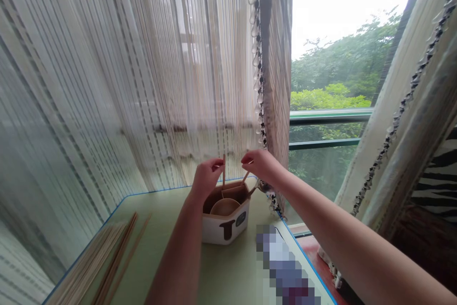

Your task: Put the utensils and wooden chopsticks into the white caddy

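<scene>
A white holder [224,229] with a dark cow-like print and brown inner compartments stands on a pale green table [167,229]. My left hand [207,177] is pinched round a thin wooden stick [223,172] standing upright in a rear compartment. My right hand [260,163] pinches another wooden stick [245,176] that leans into the holder's back right part. Both hands hover just above the holder's rim.
A bundle of long wooden sticks [103,262] lies on the table's left side. A blurred-out flat object [285,267] lies at the right edge. Sheer striped curtains [143,72] hang close behind the table; a window with railing [328,119] is to the right.
</scene>
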`<state>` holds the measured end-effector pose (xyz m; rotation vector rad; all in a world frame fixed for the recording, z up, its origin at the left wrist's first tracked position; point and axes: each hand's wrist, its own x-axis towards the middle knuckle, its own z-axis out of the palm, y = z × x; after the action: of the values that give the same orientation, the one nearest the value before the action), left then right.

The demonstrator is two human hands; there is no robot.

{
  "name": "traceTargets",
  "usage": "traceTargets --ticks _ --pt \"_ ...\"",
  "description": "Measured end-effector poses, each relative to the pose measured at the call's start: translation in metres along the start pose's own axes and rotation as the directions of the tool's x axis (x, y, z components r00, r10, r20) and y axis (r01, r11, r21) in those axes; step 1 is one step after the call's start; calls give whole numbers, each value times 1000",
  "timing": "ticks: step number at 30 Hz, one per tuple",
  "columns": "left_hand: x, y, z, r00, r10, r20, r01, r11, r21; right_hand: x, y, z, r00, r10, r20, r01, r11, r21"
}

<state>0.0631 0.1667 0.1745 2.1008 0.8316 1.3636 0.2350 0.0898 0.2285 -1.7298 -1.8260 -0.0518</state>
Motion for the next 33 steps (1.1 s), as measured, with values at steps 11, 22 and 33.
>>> traceTargets --ticks 11,22,33 --pt "-5 -6 16 996 24 90 -31 997 72 21 29 -3 999 51 0 -49 977 -207" --pt "-12 -8 39 953 -49 300 -67 929 364 21 46 4 985 142 93 -148 988 52" --pt "-15 -1 46 927 -115 358 -111 825 553 28 56 15 987 129 98 -154 930 334"
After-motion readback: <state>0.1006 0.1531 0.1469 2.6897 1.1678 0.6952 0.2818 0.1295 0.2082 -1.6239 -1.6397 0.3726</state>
